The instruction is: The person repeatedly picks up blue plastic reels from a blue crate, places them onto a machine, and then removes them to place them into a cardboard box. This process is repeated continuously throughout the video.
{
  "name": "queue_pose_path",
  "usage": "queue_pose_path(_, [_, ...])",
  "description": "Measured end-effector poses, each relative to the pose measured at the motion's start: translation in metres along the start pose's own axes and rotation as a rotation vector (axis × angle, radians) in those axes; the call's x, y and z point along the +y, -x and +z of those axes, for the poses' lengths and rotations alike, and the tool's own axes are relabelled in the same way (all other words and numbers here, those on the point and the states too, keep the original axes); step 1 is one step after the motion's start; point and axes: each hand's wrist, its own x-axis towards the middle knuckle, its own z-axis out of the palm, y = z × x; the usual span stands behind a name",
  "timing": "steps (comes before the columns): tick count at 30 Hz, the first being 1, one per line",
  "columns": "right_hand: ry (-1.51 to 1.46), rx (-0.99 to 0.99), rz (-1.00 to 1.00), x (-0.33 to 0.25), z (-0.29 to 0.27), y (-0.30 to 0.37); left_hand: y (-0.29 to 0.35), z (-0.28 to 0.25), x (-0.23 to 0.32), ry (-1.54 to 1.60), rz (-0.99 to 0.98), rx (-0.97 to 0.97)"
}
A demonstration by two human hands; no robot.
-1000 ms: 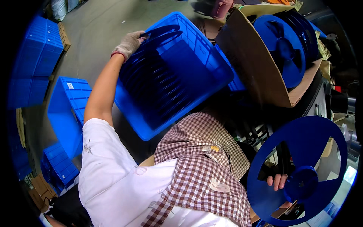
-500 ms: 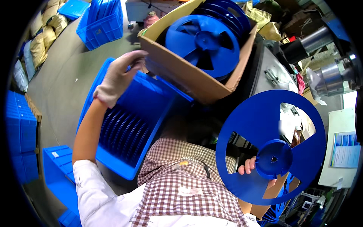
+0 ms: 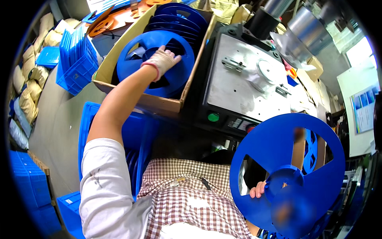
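My left hand (image 3: pixel 162 63), in a pale glove, reaches into a cardboard box (image 3: pixel 159 104). Its bent fingers grip a blue plastic reel disc (image 3: pixel 129 75) near the hub, at the front of the box. Several more blue discs (image 3: pixel 171 20) stand in a row behind it. On the right, my bare right hand (image 3: pixel 258 190) holds another blue reel disc (image 3: pixel 266 139) upright by the middle. This disc has a raised hub and large cut-outs; its lower part is blurred and hides most of the hand.
A blue crate (image 3: pixel 90 106) with thin dark blue discs (image 3: pixel 131 161) stands left of my lap. Beyond the box's right side is a machine with a metal plate (image 3: pixel 223 87) and a green button (image 3: pixel 213 116). Stacked blue crates (image 3: pixel 30 175) and sacks (image 3: pixel 30 97) line the left.
My left hand has moved from above the blue crate onto the front disc in the cardboard box. The view has turned right, showing more of the machine; the right hand still holds its disc.
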Motion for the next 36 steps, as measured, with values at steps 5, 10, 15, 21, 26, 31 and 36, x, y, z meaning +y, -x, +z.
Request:
queue_pose_path(5, [-0.044, 0.003, -0.017, -0.006, -0.01, 0.008, 0.044, -0.017, -0.061, 0.413, -0.252, 0.568])
queue_pose_path(10, [-0.104, -0.015, 0.027, 0.004, 0.006, -0.005, 0.188, -0.063, -0.08, 1.179, -0.276, 1.317])
queue_pose_path(15, [-0.193, -0.029, 0.228, 0.033, 0.017, -0.03, 0.269, -0.057, 0.011, 2.035, -0.317, 1.28])
queue_pose_path(21, [-0.096, -0.051, 0.477, 0.06, 0.033, -0.039, 0.253, -0.083, 0.142, 2.493, 0.31, 1.343])
queue_pose_path(26, [-0.665, -0.234, 0.576, 0.034, 0.039, -0.009, 0.261, -0.101, 0.208, 2.449, 0.029, 1.002])
queue_pose_path(31, [-0.758, -0.38, 0.473, 0.009, 0.013, 0.017, 0.228, 0.007, 0.243, 2.766, 0.458, 0.363])
queue_pose_path(36, [-0.699, -0.667, 0.5, -0.01, -0.004, 0.017, 0.27, -0.039, 0.272, 2.414, 0.176, 0.362])
